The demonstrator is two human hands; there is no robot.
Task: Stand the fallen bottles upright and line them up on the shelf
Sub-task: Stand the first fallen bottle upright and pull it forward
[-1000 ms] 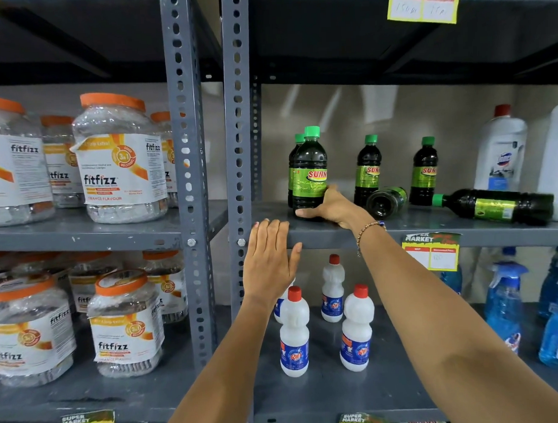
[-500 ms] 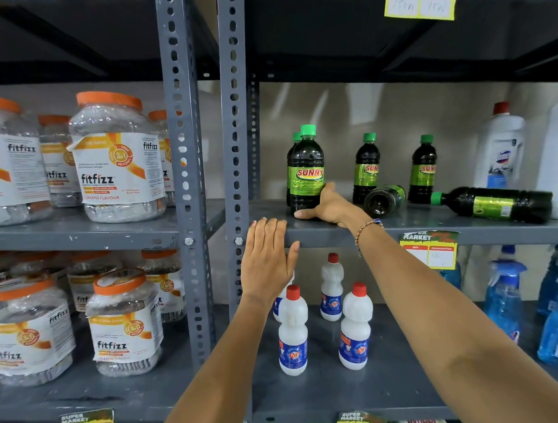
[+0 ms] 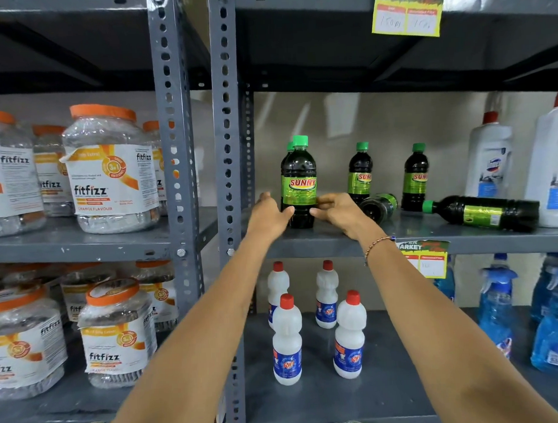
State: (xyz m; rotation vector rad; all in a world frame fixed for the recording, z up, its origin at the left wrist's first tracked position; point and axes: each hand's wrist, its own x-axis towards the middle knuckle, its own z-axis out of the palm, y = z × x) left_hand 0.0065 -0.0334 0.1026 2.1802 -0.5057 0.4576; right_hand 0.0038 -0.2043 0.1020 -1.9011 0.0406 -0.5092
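Observation:
A dark Sunny bottle (image 3: 298, 179) with a green cap stands upright at the front left of the grey shelf (image 3: 430, 234), another upright one right behind it. My left hand (image 3: 269, 211) and my right hand (image 3: 337, 211) cup its base from both sides, fingers touching the bottle. Two more dark bottles (image 3: 360, 172) (image 3: 415, 175) stand upright farther back. One fallen bottle (image 3: 378, 206) lies with its base toward me between them. A second fallen bottle (image 3: 483, 212) lies on its side to the right, cap pointing left.
Large white bottles (image 3: 489, 159) stand at the shelf's right end. Small white red-capped bottles (image 3: 287, 340) and blue spray bottles (image 3: 496, 305) fill the shelf below. Fitfizz jars (image 3: 110, 173) sit on the left rack behind grey uprights (image 3: 227, 150). Price tags (image 3: 426, 260) hang on shelf edges.
My left hand rose from the shelf's front edge to the left side of the front bottle. My right hand shifted to grip its base from the right.

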